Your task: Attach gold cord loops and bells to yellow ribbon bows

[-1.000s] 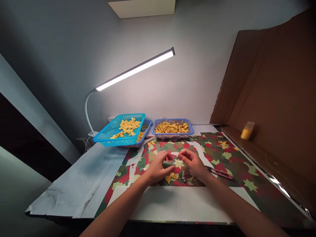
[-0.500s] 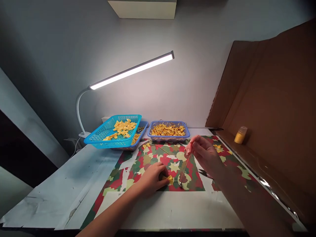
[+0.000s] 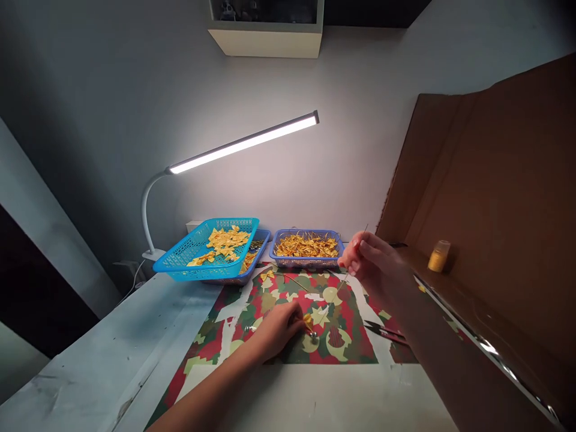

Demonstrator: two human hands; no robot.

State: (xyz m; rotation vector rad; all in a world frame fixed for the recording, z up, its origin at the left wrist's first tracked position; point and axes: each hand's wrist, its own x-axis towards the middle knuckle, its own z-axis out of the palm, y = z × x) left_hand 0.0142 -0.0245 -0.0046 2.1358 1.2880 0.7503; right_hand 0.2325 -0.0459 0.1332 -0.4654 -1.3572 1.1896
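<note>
My left hand (image 3: pixel 284 324) is closed low over the patterned sheet, pinching a small yellow ribbon bow (image 3: pixel 308 320) between thumb and fingers. Right beside the bow is a small shiny silver bead or bell (image 3: pixel 314 336). My right hand (image 3: pixel 372 259) is raised higher on the right, fingertips pinched on a thin gold cord (image 3: pixel 345 278). Its tail sticks up above the fingers, and the cord slants down toward the bow and bead. Whether it passes through the bow is too small to tell. Another yellow bow (image 3: pixel 267 275) with a thin stem lies on the sheet.
A turquoise basket (image 3: pixel 180 271) of yellow bows rests on a blue basket (image 3: pixel 265 240). Another blue basket (image 3: pixel 275 260) holds gold bows. Dark snips (image 3: pixel 382 331) lie beneath my right forearm. A yellow-filled bottle (image 3: pixel 438 257) stands right, by cardboard (image 3: pixel 495 180). A lamp (image 3: pixel 243 144) shines overhead.
My right hand has drawn the cord up and to the right. The silver bead has moved left, up to the bow in my left hand. The view has tilted slightly upward.
</note>
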